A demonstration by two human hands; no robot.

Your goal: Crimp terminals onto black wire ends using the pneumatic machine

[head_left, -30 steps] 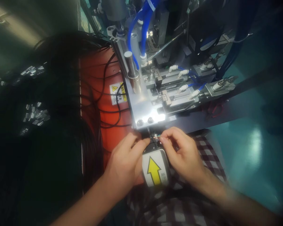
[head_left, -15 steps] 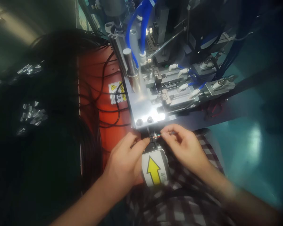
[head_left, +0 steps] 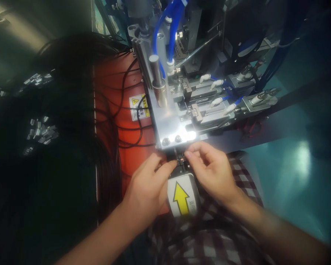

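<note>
Beneath the front edge of the machine's metal plate [head_left: 165, 127], my two hands work close together. My left hand [head_left: 147, 184] is closed, thumb and fingers pinched around the end of a thin cable [head_left: 180, 159], most of it hidden by the fingers. From the right, my right hand [head_left: 213, 167] pinches at the cable's fine wires, its fingertips covering nearly all of them. Just below the fingertips sits a white cover with a yellow arrow [head_left: 181, 198].
Black cables [head_left: 107, 165] hang and loop over the orange-red surface [head_left: 138, 154] at left. Small shiny metal pieces [head_left: 42, 130] lie in piles further left. Blue air tubes [head_left: 173, 33] and pneumatic cylinders [head_left: 209, 117] fill the machine behind my hands. A checkered cloth [head_left: 209, 243] is below.
My right hand has moved left, closer to my left fingertips, covering the coloured wires that showed between the hands. My left hand keeps its pinch. The view has shifted slightly.
</note>
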